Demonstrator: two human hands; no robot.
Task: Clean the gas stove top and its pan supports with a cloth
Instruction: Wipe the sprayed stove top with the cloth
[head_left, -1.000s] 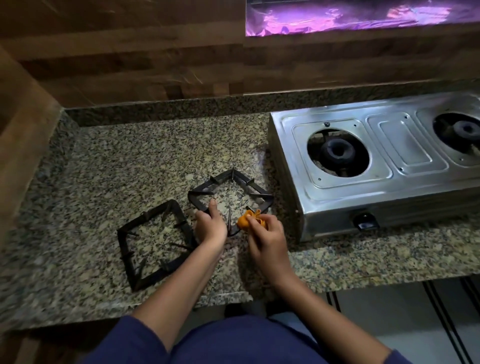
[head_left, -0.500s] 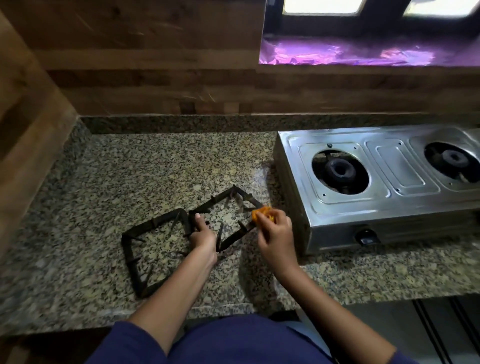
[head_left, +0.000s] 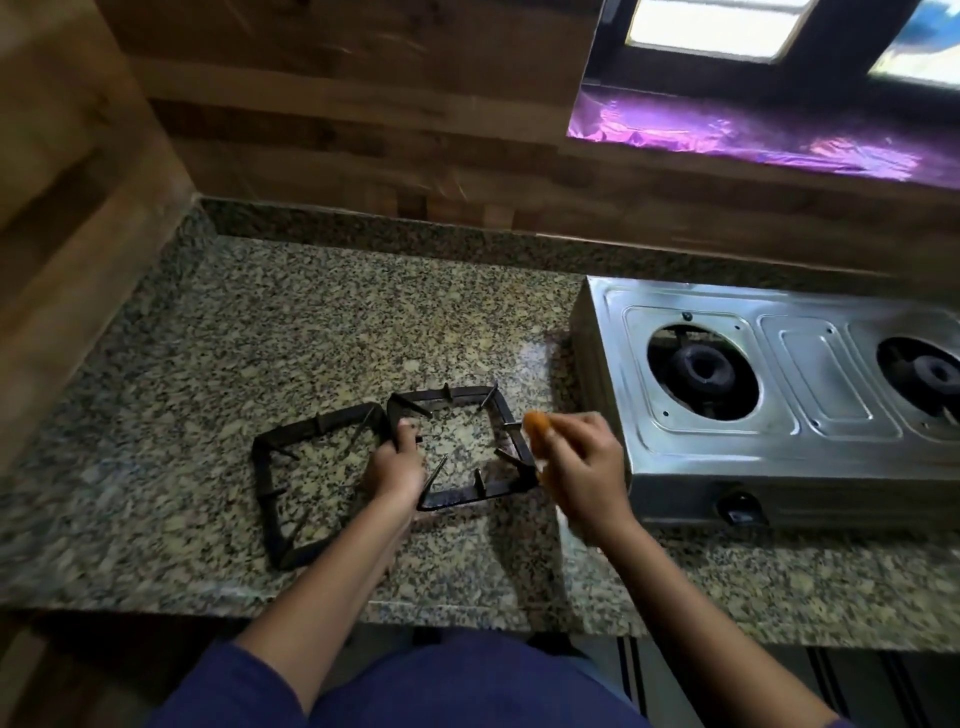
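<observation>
A: While the left hand (head_left: 395, 467) curls its fingers round the near-left bar of the right pan support (head_left: 462, 447), note how that piece should handle. It looks like a square frame of dark cast metal with short prongs pointing inward: rigid and probably fairly heavy for its size.

B: Agreed, by judgement only. Best grip is a plain stretch of bar between prongs, as the left hand has it. The prongs look narrow and would dig into the palm.

A: Location: both supports lie flat on the granite countertop (head_left: 156, 415), left of the gas stove (head_left: 779, 395). The left pan support (head_left: 317, 483) sits just beside the right one; their near corners appear to meet under the left hand, though I cannot tell if they touch.

B: Right hand (head_left: 582, 467)?

A: Fingers closed, pinching a bunched orange cloth (head_left: 537, 428) at the right bar of the right support. The cloth is soft, light and blurred; contact with the bar is not clear.

B: Surfaces?

A: Countertop is speckled, polished stone, likely slick, so an unsteadied frame could slide. Stove body is pressed stainless sheet, shiny, with shallow stamped panels and two round openings showing dark ring burners. Its top stands bare of supports. A black knob (head_left: 740, 512) sits on the front face.
</observation>
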